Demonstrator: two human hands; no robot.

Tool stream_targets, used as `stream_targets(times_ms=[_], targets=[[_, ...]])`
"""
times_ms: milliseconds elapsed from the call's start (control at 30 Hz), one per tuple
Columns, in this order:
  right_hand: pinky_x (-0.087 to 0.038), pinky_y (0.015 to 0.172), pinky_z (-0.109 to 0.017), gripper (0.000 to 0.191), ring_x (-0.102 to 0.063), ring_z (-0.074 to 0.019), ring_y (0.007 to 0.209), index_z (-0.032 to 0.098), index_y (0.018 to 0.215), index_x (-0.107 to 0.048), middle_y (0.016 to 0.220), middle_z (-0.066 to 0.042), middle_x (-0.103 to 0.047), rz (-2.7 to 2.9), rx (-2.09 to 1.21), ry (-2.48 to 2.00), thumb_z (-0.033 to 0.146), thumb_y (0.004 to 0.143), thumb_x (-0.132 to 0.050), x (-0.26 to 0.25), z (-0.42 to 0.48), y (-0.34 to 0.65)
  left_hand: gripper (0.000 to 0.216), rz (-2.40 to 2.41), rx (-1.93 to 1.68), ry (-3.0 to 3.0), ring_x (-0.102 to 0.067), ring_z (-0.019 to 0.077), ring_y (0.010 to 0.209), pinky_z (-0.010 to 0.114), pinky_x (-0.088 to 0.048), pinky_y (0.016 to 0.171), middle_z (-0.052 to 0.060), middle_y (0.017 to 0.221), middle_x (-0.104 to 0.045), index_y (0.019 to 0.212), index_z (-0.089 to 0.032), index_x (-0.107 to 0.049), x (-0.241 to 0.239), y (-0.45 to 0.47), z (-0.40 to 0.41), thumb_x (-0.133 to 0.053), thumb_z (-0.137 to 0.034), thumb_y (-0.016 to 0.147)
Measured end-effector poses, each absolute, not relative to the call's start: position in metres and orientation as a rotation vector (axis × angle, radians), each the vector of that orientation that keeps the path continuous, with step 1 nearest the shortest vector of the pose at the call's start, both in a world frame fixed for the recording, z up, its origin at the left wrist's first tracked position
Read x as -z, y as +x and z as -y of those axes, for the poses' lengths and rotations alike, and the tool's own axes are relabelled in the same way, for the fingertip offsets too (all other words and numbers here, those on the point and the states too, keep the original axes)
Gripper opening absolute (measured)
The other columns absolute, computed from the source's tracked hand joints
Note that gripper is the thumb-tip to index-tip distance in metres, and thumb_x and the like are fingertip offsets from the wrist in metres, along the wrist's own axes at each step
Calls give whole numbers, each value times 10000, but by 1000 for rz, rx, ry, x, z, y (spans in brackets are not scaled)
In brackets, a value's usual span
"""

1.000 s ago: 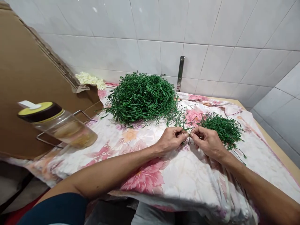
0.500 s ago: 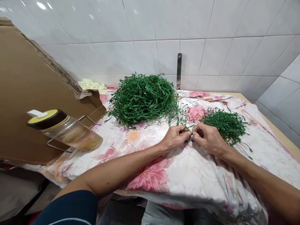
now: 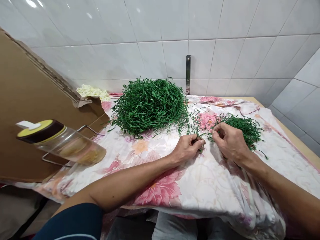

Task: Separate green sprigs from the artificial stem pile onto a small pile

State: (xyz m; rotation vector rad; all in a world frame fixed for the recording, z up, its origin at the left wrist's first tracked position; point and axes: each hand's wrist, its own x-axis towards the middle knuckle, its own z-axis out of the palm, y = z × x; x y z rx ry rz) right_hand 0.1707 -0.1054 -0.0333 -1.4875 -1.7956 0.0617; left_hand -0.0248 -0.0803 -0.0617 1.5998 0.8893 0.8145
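Note:
My left hand [image 3: 188,148] rests low over the flowered cloth [image 3: 200,181], thumb and fingers pinched on a thin green artificial stem whose bits poke out at the fingertips. A little to the right, my right hand [image 3: 231,142] is also closed in a pinch; what it holds, if anything, is too small to make out. Behind my left hand lies a big heap of green artificial stems [image 3: 150,108] with small budded tips. Partly covered by my right hand is a smaller green pile [image 3: 247,128]. Some loose stems [image 3: 193,120] stretch between the two piles.
On the left, a clear bottle [image 3: 80,146] with a yellow and black lid leans in front of a cardboard box [image 3: 27,100]. Pale cream pieces [image 3: 92,92] lie at the back. A metal bracket [image 3: 188,75] is fixed to the tiled wall [image 3: 147,26].
My hands were together at the fingertips; my right hand has drawn away to the right and slightly up. My left hand keeps its pinch. The view has shifted slightly.

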Motion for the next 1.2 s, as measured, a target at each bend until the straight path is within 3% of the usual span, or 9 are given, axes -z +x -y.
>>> stream_targets(times_ms=[133,300,500,667,767,900,1100,1200], targets=[[-441,618,-267,97,-567,-137,556,200,828,-639,723,-24,-684,1679,105,-1511,266,887,-599,22,106,181,377,-885,-881,1463,-580,112,630,226,-408,572,43,723,-652,800,-122,-649,58,-24,74,-681,-494,855],[-456,615,-275,101,-577,-143,522,198,883,-654,655,-2,-652,1598,163,-1570,298,879,-634,19,100,197,422,-879,-897,1317,-410,51,461,216,-301,459,-14,586,-556,716,-137,-597,54,-26,70,-736,-525,804],[-499,684,-309,118,-618,-160,640,191,901,-686,918,-75,-722,1744,177,-1428,249,900,-584,19,102,192,432,-758,-832,1116,-313,41,392,210,-204,379,-70,481,-412,729,-136,-607,45,-33,62,-832,-504,710],[-457,526,-274,209,-581,-151,585,189,1044,-676,767,-39,-679,1711,-350,-1346,353,932,-612,21,121,161,445,-713,-763,1073,-352,24,431,198,-211,391,-9,662,-576,868,-108,-673,39,-37,63,-861,-469,687],[-435,472,-258,301,-565,-133,548,181,1121,-657,782,-30,-685,1693,-657,-1325,400,914,-644,26,125,147,447,-704,-713,1100,-354,39,415,204,-223,400,-42,543,-494,802,-117,-652,39,-37,66,-845,-506,697],[-448,475,-249,276,-577,-123,563,175,1061,-681,865,-48,-720,1705,-728,-1302,402,907,-651,30,121,146,460,-667,-675,1157,-377,68,412,218,-268,409,-40,478,-454,717,-127,-630,44,-37,67,-797,-555,731],[-526,624,-262,201,-678,-164,720,177,983,-692,874,-60,-755,1672,-717,-1275,362,919,-646,32,118,150,483,-736,-718,1260,-367,57,394,215,-265,405,-33,479,-470,742,-117,-676,45,-37,66,-754,-593,775],[-505,507,-241,232,-641,-142,601,176,1020,-687,852,-54,-754,1630,-783,-1306,378,910,-651,32,120,149,461,-791,-763,1301,-379,54,384,212,-258,395,-20,492,-510,732,-126,-668,43,-37,65,-764,-575,773]])
